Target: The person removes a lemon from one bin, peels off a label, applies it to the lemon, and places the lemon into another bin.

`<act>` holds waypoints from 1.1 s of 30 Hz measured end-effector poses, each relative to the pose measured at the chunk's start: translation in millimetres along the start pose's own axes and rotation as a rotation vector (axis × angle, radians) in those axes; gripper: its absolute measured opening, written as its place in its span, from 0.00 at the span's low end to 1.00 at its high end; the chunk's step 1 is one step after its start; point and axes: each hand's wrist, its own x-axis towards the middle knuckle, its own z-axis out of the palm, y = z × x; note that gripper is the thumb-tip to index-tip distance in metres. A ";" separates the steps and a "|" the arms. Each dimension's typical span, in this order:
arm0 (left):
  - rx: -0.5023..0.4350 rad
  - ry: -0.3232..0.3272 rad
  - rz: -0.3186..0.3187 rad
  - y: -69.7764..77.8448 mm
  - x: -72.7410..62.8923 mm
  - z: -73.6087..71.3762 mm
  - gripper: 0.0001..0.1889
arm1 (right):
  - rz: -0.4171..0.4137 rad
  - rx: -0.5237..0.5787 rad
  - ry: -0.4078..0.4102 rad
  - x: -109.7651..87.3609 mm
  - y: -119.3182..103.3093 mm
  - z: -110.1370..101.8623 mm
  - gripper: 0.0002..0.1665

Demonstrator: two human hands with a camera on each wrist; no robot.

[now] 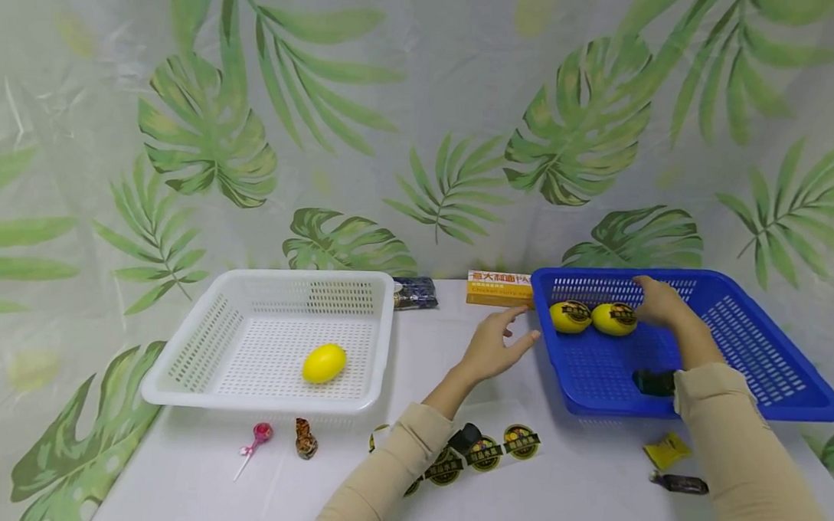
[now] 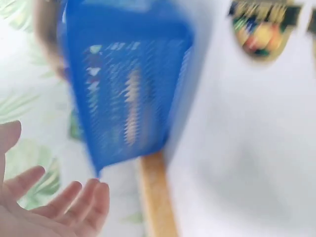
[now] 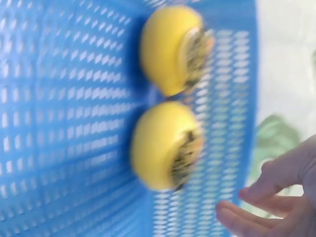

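Observation:
Two lemons (image 1: 565,318) with dark stickers sit side by side in the blue basket (image 1: 571,388), against its back wall. Just right of them, over the basket, is my right hand (image 1: 659,302); the right wrist view shows its fingers loosely bent, apart from the nearer lemon (image 3: 165,143), holding nothing. My left hand (image 1: 491,347) hovers left of the basket with thumb and fingers spread and nothing in them, also seen in the left wrist view. A plain lemon (image 1: 324,363) lies in the white basket (image 1: 267,402). Some wrist-view parts are blurred.
Behind stand a pasta box (image 1: 499,289) and a dark packet (image 1: 416,293). A strip of round stickers (image 1: 484,453) lies in front, partly under my left sleeve. Nearby are a lollipop (image 1: 262,433), a brown-wrapped sweet (image 1: 306,439), a yellow packet (image 1: 668,451) and a dark-wrapped bar (image 1: 681,484).

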 end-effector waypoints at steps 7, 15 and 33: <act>0.137 0.121 -0.054 8.7 -6.3 -58.3 0.28 | -0.141 0.037 0.014 -16.3 -35.1 -1.3 0.35; 0.214 0.142 -0.108 2.9 -28.4 -119.8 0.28 | -0.352 0.025 0.086 -33.1 -87.1 14.6 0.32; 0.354 -0.140 -0.396 -61.6 -95.4 -256.7 0.33 | -0.521 0.394 -0.003 -4.3 -225.8 89.5 0.40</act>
